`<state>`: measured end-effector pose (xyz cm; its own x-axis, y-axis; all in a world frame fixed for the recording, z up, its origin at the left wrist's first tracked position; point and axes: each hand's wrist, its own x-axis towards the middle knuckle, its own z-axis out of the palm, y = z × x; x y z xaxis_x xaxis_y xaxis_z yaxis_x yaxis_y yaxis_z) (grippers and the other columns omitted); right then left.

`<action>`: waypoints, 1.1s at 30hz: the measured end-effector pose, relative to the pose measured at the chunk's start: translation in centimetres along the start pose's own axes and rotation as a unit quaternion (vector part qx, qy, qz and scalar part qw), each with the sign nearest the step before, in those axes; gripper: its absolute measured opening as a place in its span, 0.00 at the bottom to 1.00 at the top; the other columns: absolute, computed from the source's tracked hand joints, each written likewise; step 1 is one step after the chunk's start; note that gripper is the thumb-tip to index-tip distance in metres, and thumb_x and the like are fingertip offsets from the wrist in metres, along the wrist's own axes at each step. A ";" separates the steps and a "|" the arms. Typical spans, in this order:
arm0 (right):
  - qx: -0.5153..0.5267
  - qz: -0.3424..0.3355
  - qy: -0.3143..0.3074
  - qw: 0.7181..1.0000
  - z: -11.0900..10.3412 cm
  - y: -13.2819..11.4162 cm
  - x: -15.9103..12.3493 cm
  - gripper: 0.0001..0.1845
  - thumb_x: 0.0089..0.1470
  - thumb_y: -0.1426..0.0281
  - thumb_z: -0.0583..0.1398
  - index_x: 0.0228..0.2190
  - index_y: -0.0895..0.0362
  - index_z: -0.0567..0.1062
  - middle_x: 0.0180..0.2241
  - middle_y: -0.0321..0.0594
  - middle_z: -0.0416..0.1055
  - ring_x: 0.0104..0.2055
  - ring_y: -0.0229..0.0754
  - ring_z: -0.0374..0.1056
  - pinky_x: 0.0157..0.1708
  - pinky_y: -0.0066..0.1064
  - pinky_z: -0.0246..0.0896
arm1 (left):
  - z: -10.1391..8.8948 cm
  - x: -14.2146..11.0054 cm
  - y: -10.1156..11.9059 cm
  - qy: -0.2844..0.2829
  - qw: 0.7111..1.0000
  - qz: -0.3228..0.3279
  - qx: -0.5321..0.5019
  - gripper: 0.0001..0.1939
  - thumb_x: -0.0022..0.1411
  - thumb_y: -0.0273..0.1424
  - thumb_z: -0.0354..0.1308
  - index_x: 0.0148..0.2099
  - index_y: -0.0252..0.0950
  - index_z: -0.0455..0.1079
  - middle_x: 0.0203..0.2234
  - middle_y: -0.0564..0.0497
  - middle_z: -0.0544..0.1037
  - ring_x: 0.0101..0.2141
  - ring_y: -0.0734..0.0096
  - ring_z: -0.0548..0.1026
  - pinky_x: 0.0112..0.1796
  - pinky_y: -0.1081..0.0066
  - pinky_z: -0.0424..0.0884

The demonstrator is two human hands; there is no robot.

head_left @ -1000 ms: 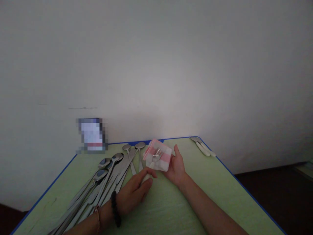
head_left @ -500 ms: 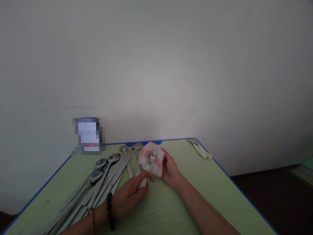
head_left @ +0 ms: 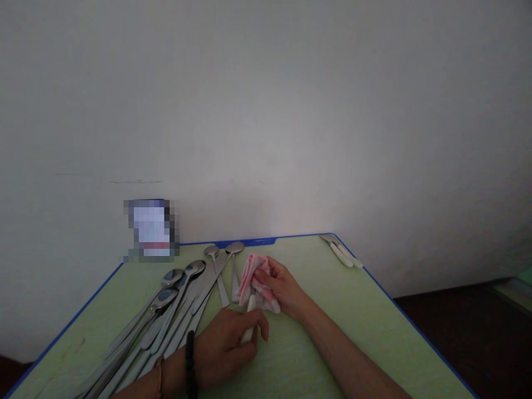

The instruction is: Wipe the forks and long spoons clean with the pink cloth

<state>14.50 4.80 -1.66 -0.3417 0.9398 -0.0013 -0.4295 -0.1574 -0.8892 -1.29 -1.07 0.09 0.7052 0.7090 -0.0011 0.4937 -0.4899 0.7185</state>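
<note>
My left hand (head_left: 233, 338) is closed around the white handle of a spoon (head_left: 251, 303), which points away from me. A pink and white cloth (head_left: 254, 271) is folded over the spoon's head and hides it. My right hand (head_left: 276, 282) pinches the cloth around that head, thumb on top. Left of my hands lies a heap of metal spoons (head_left: 194, 269) and other long metal cutlery. Some of its handles pass behind my left forearm.
Two white-handled pieces of cutlery, apparently forks (head_left: 341, 255), lie at the table's far right corner. A blurred-out device with a lit screen (head_left: 150, 230) stands at the back left. The green table (head_left: 316, 354) has a blue edge and meets a pale wall (head_left: 266, 111).
The cloth lay open under the spoon's head; now it is folded over it, with my right thumb pressing on top. Both hands have come slightly nearer to me.
</note>
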 end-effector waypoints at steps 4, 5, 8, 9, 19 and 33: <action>-0.082 -0.002 -0.016 0.997 0.0 -0.1 -0.1 0.11 0.42 0.66 0.65 0.27 0.60 0.72 0.22 0.30 0.67 0.22 0.29 0.59 0.23 0.21 0.53 | 0.3 -0.3 0.4 -0.012 1.000 -0.002 -0.016 0.08 0.55 0.28 0.49 0.37 0.40 0.66 0.24 0.56 0.68 0.28 0.69 0.66 0.32 0.74 0.59; -0.081 -0.001 -0.009 0.997 0.0 -0.1 -0.1 0.11 0.43 0.66 0.65 0.28 0.59 0.72 0.22 0.30 0.68 0.22 0.30 0.59 0.23 0.22 0.53 | 0.3 -0.3 0.4 -0.005 1.000 -0.009 -0.027 0.08 0.54 0.27 0.49 0.37 0.40 0.66 0.23 0.56 0.68 0.28 0.69 0.65 0.32 0.74 0.59; -0.037 0.008 0.021 0.999 0.0 0.0 0.1 0.14 0.42 0.64 0.65 0.32 0.58 0.73 0.24 0.32 0.70 0.24 0.32 0.62 0.25 0.23 0.55 | 0.2 -0.1 0.3 0.022 0.996 -0.020 -0.080 0.11 0.51 0.25 0.48 0.38 0.39 0.65 0.24 0.57 0.65 0.28 0.70 0.64 0.32 0.73 0.59; -0.015 0.013 0.033 0.999 0.0 0.0 0.2 0.15 0.42 0.63 0.65 0.32 0.58 0.73 0.24 0.32 0.70 0.24 0.32 0.62 0.26 0.24 0.56 | 0.2 0.0 0.2 0.030 0.994 -0.019 -0.101 0.12 0.51 0.25 0.47 0.39 0.39 0.64 0.24 0.57 0.65 0.28 0.70 0.64 0.33 0.73 0.59; 0.244 0.062 0.109 0.962 -1.0 0.1 1.4 0.11 0.46 0.66 0.53 0.22 0.58 0.72 0.20 0.36 0.71 0.25 0.40 0.67 0.35 0.31 0.61 | 0.7 0.6 -0.9 0.059 0.962 -0.055 -0.262 0.07 0.62 0.31 0.44 0.43 0.38 0.56 0.21 0.60 0.57 0.22 0.76 0.55 0.23 0.77 0.53; 0.082 0.013 0.009 0.996 0.0 -0.1 0.1 0.12 0.40 0.74 0.62 0.33 0.58 0.74 0.27 0.34 0.72 0.28 0.34 0.64 0.28 0.24 0.57 | 0.4 0.5 -0.3 0.060 0.980 -0.018 -0.188 0.03 0.59 0.29 0.46 0.32 0.37 0.59 0.21 0.59 0.60 0.22 0.76 0.58 0.25 0.77 0.57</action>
<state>14.45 4.93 -1.55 -0.3396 0.9400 -0.0324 -0.5529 -0.2273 -0.8016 -0.86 -0.73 -0.41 0.6150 0.7878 0.0339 0.2791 -0.2577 0.9250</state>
